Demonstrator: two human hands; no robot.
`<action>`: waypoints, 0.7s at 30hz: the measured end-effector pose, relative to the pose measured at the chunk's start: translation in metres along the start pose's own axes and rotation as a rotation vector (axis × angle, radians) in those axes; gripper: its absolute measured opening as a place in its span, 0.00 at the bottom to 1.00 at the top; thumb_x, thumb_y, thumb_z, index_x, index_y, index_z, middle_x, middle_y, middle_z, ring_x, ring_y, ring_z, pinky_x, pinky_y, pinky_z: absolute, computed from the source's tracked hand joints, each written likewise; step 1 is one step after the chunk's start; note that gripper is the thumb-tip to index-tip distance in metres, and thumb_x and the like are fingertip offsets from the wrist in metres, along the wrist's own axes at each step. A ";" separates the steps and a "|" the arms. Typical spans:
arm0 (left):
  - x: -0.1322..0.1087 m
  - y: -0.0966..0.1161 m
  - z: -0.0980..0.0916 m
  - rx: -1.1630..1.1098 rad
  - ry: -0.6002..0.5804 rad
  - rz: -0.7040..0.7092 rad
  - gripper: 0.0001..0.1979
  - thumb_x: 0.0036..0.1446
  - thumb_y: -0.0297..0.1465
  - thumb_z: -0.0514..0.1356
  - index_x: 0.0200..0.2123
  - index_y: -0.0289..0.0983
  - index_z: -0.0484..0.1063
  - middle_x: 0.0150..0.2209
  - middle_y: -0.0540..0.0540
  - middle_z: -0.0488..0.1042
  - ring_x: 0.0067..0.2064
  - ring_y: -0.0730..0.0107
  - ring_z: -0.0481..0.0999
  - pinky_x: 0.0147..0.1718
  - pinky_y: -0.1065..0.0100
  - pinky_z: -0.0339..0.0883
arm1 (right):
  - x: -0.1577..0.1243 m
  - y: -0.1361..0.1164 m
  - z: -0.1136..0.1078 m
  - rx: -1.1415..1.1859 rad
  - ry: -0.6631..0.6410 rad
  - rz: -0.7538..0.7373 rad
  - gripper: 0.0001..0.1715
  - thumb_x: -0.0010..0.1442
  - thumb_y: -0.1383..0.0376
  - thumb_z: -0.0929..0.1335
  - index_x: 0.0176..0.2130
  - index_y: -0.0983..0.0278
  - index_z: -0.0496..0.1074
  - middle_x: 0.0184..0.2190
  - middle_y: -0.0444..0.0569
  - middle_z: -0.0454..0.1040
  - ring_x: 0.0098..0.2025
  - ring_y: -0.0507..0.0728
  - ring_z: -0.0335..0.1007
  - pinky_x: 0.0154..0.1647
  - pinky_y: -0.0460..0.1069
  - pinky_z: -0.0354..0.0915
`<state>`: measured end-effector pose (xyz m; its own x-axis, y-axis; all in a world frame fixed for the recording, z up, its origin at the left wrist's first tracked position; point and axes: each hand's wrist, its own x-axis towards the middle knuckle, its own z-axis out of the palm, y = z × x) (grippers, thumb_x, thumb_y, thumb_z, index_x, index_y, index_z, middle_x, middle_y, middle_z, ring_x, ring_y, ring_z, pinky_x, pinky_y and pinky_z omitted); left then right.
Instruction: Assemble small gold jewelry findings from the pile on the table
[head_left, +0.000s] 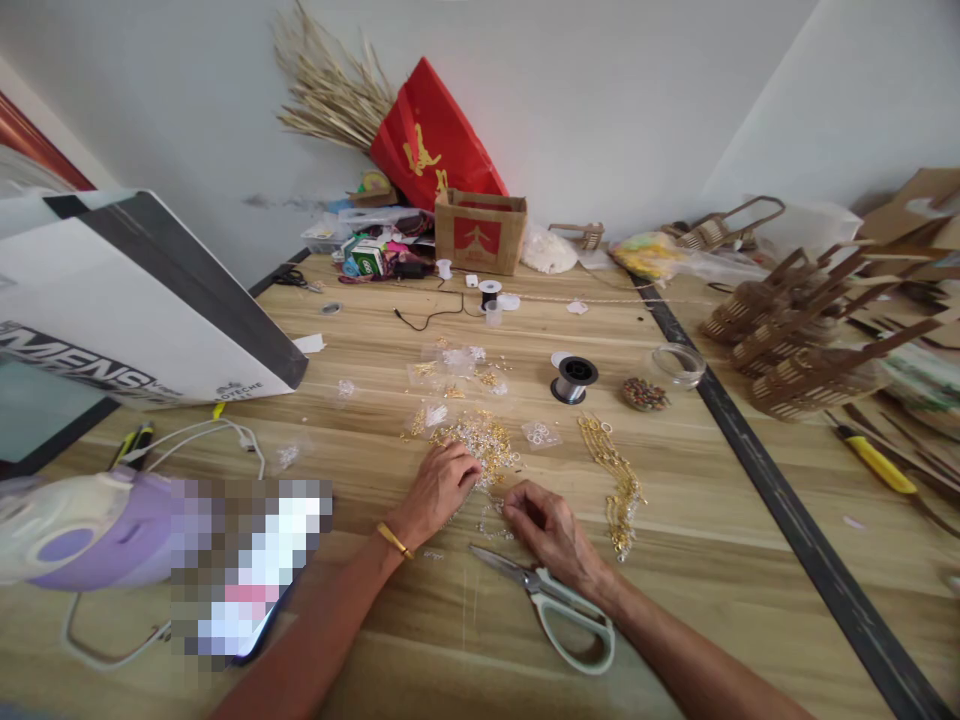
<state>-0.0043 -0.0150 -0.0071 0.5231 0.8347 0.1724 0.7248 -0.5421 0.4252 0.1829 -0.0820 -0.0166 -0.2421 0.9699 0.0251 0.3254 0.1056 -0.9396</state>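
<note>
My left hand [439,485], with a gold bangle [395,541] at the wrist, rests at the lower left edge of a pile of gold and silver beads [484,440]. Its fingers are curled together; anything between them is too small to make out. To its right my right hand [544,525] is closed, thumb against fingers, beside a thin silver chain [493,520] on the table. What its fingertips pinch is hidden. Open-bladed or not I cannot tell, scissors [574,615] with pale green handles lie partly under my right wrist. Gold chains [619,485] lie further right.
A wire spool [574,380], a dish of dark beads [645,393] and small plastic bags [540,434] lie beyond my hands. At left are a lit phone [262,580], a purple-white device [127,530] and a large box [142,300]. Woven baskets [810,350] stand right.
</note>
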 end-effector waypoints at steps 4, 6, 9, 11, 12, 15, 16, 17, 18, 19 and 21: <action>-0.003 -0.002 -0.001 -0.059 0.025 0.039 0.07 0.59 0.28 0.58 0.29 0.37 0.74 0.31 0.47 0.73 0.39 0.66 0.68 0.43 0.63 0.63 | 0.000 0.001 0.000 -0.005 0.008 -0.005 0.07 0.60 0.65 0.63 0.32 0.66 0.67 0.21 0.40 0.61 0.24 0.49 0.55 0.24 0.44 0.53; -0.004 -0.003 -0.002 -0.091 0.045 0.047 0.07 0.58 0.27 0.58 0.29 0.37 0.74 0.31 0.47 0.73 0.38 0.66 0.68 0.44 0.63 0.63 | 0.000 0.002 0.000 -0.003 0.004 -0.001 0.07 0.60 0.64 0.63 0.31 0.66 0.67 0.21 0.40 0.61 0.24 0.49 0.55 0.24 0.44 0.53; -0.004 -0.006 -0.004 -0.139 0.071 0.049 0.05 0.57 0.25 0.59 0.29 0.36 0.74 0.30 0.47 0.74 0.38 0.66 0.68 0.43 0.63 0.63 | 0.000 0.003 0.000 -0.002 0.000 0.002 0.09 0.61 0.63 0.63 0.32 0.65 0.67 0.22 0.41 0.62 0.24 0.49 0.55 0.23 0.44 0.53; -0.005 -0.008 -0.005 -0.157 0.087 0.039 0.04 0.56 0.25 0.60 0.30 0.36 0.75 0.31 0.47 0.74 0.38 0.66 0.69 0.44 0.63 0.63 | 0.000 0.003 0.000 -0.004 0.003 0.004 0.09 0.61 0.62 0.63 0.31 0.66 0.67 0.22 0.41 0.62 0.24 0.49 0.55 0.23 0.44 0.53; -0.005 -0.009 -0.005 -0.159 0.093 0.032 0.04 0.55 0.25 0.61 0.30 0.37 0.75 0.31 0.47 0.74 0.38 0.66 0.69 0.45 0.62 0.63 | 0.000 0.003 0.000 -0.004 0.003 0.006 0.10 0.61 0.62 0.63 0.31 0.66 0.67 0.22 0.41 0.62 0.24 0.49 0.55 0.23 0.44 0.53; -0.005 -0.013 -0.006 -0.149 0.095 0.024 0.04 0.55 0.24 0.61 0.30 0.37 0.75 0.31 0.48 0.75 0.39 0.66 0.69 0.46 0.61 0.63 | 0.000 0.003 0.000 0.007 -0.003 0.017 0.10 0.61 0.62 0.63 0.31 0.66 0.67 0.21 0.41 0.61 0.24 0.49 0.54 0.23 0.44 0.52; -0.005 -0.013 -0.006 -0.144 0.091 0.026 0.04 0.55 0.24 0.61 0.30 0.37 0.75 0.30 0.48 0.75 0.39 0.66 0.69 0.45 0.62 0.63 | 0.000 0.003 0.000 0.011 -0.006 0.021 0.10 0.61 0.62 0.63 0.31 0.66 0.67 0.21 0.41 0.61 0.24 0.49 0.54 0.23 0.44 0.52; -0.005 -0.014 -0.007 -0.139 0.087 0.030 0.04 0.55 0.24 0.61 0.29 0.36 0.75 0.30 0.47 0.75 0.38 0.66 0.69 0.45 0.62 0.63 | 0.000 0.003 0.000 0.015 -0.008 0.023 0.10 0.61 0.62 0.63 0.31 0.66 0.67 0.21 0.41 0.61 0.24 0.49 0.54 0.23 0.44 0.52; -0.005 -0.014 -0.008 -0.134 0.081 0.035 0.04 0.55 0.24 0.61 0.29 0.36 0.75 0.30 0.47 0.75 0.38 0.66 0.69 0.44 0.62 0.64 | 0.000 0.003 0.000 0.017 -0.009 0.024 0.10 0.61 0.62 0.63 0.31 0.65 0.67 0.21 0.41 0.61 0.24 0.49 0.54 0.23 0.44 0.52; -0.005 -0.015 -0.009 -0.130 0.075 0.039 0.04 0.54 0.24 0.61 0.29 0.36 0.75 0.30 0.47 0.75 0.38 0.66 0.69 0.43 0.63 0.64 | 0.000 0.003 0.000 0.020 -0.009 0.025 0.09 0.61 0.62 0.63 0.31 0.65 0.67 0.21 0.41 0.61 0.23 0.49 0.54 0.23 0.44 0.52; -0.004 -0.016 -0.011 -0.123 0.060 0.043 0.04 0.54 0.24 0.61 0.28 0.36 0.75 0.29 0.47 0.75 0.37 0.66 0.68 0.43 0.63 0.64 | 0.000 0.002 0.000 0.023 -0.008 0.024 0.09 0.61 0.62 0.63 0.31 0.65 0.66 0.21 0.40 0.60 0.23 0.49 0.54 0.23 0.44 0.52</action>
<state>-0.0227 -0.0092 -0.0051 0.5224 0.8170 0.2442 0.6395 -0.5648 0.5216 0.1834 -0.0818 -0.0187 -0.2424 0.9702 0.0001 0.3098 0.0776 -0.9476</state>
